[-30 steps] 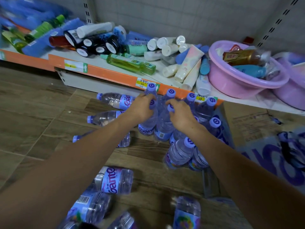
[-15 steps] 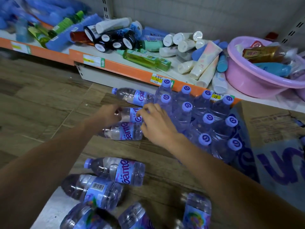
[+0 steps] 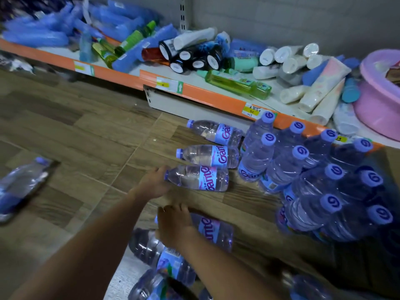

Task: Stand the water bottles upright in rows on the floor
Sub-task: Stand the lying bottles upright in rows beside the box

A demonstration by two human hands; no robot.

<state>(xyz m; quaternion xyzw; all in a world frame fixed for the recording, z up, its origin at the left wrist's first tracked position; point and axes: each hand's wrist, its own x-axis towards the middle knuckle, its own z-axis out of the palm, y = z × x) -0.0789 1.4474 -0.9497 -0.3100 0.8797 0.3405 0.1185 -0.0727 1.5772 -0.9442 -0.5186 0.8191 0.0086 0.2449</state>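
Reaching for fallen bottles: left hand (image 3: 154, 182) curling round the nearest lying bottle (image 3: 198, 178) neck beside the standing rows (image 3: 303, 169), right hand (image 3: 174, 224) gripping another bottle (image 3: 213, 231); next, lifting and uprighting both.

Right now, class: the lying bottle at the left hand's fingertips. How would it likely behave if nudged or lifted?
The bottle lies on its round side on smooth floor, so a nudge would probably roll it. It looks full of water, so likely heavy for its size. The left hand is at its cap end; lifted there, the body would probably swing down.
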